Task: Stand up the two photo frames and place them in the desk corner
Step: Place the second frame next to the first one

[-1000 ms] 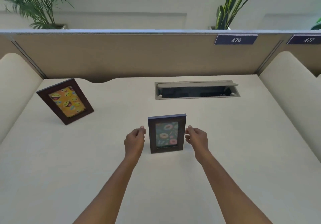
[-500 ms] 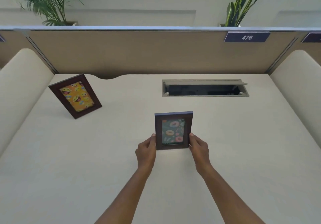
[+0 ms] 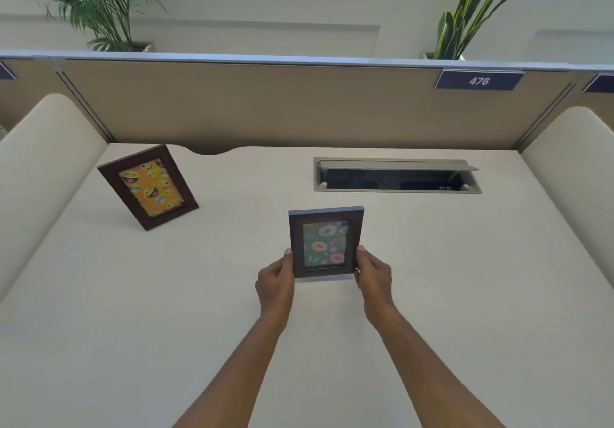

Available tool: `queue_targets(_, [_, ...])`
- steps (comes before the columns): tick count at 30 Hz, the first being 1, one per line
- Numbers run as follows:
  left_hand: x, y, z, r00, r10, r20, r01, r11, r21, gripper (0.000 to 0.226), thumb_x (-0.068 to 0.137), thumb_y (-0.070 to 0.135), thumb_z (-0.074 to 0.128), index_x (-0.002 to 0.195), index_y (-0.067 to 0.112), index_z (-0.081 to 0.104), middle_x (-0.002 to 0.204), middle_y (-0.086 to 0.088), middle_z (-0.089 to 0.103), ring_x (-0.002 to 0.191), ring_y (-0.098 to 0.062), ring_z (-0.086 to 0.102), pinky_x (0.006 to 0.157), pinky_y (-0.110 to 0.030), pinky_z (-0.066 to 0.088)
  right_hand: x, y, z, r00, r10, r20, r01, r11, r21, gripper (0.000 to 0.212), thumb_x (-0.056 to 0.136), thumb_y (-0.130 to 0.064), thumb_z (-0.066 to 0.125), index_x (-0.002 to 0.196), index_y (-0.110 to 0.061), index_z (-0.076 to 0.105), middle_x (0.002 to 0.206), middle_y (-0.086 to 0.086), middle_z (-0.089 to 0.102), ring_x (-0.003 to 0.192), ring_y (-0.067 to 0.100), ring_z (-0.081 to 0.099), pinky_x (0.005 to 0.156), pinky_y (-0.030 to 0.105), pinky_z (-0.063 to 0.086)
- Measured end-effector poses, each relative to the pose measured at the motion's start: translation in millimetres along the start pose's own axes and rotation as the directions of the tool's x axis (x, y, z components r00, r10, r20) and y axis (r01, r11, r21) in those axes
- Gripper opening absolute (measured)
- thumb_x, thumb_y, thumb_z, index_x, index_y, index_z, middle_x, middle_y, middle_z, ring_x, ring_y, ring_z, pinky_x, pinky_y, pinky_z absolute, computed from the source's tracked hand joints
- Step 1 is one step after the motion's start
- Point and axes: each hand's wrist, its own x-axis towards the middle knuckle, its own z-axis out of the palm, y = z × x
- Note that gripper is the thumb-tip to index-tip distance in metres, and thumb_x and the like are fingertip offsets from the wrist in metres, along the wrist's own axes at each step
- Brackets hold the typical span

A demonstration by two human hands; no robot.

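Pinching the doughnut-print photo frame (image 3: 326,243) by its lower side edges, the left hand (image 3: 275,282) and right hand (image 3: 372,274) are holding it upright mid-desk (image 3: 432,294). Carried this low, it is risking tipping, or nudging the emoji frame (image 3: 148,187) standing near the left corner.

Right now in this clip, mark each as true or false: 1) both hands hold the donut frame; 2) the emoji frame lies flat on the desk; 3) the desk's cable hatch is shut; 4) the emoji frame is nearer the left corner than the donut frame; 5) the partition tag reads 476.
1) True: the left hand and right hand grip the sides of the donut frame.
2) False: the emoji frame stands upright, leaning back.
3) False: the cable hatch is open.
4) True.
5) True: the tag reads 476.
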Motion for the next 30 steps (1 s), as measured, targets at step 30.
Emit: queue_targets(30, [171.6, 54.5, -56.1, 0.96, 0.052, -0.275, -0.065, 0.997, -0.039, 0.039, 0.099, 0.025, 0.06, 0.137, 0.018, 0.065, 0.119, 0.012, 0.057, 0.108, -0.01, 0.052, 0.094, -0.025, 0.039, 106.6, -54.9, 185.5, 0.963, -0.005, 0.271, 0.032, 0.995, -0.097, 0.036, 0.103, -0.036, 0.055, 0.128, -0.017, 0.073, 0.126, 0.0, 0.075, 0.123, 0.02, 0.066, 0.112, 0.044, 0.049])
